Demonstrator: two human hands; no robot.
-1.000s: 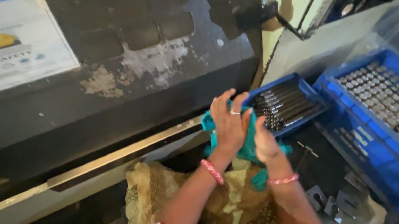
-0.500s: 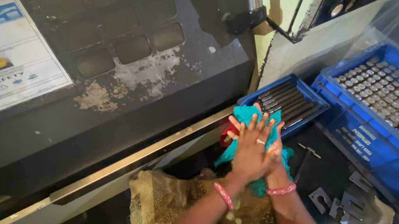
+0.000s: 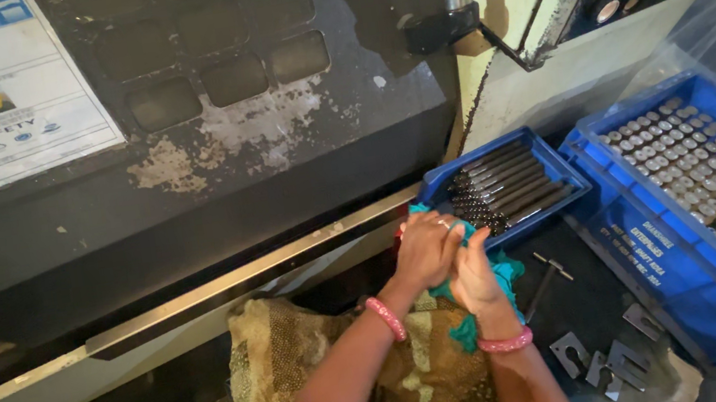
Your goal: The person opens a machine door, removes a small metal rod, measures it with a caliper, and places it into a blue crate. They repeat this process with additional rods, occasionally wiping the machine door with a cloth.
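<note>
Both my hands are pressed together around a teal cloth (image 3: 499,276) in front of a dark machine. My left hand (image 3: 425,247) lies on top of the cloth, fingers curled over it. My right hand (image 3: 476,279) grips the cloth from below, with cloth ends hanging past the wrist. Pink bangles sit on both wrists. Whatever is wrapped inside the cloth is hidden. Just beyond my hands a small blue tray (image 3: 441,183) holds a row of dark metal rods (image 3: 506,188).
A large blue crate (image 3: 654,248) at right holds several rows of small metal cylinders (image 3: 688,155) and pale parts. Flat metal brackets (image 3: 605,362) and a loose pin lie on the dark surface. A patterned brown cloth (image 3: 307,367) covers my lap. The machine's worn black front (image 3: 209,138) rises ahead.
My hands have closed together over the teal cloth, the left palm shifting from spread fingers to a curled grip. The view has shifted slightly toward the crates.
</note>
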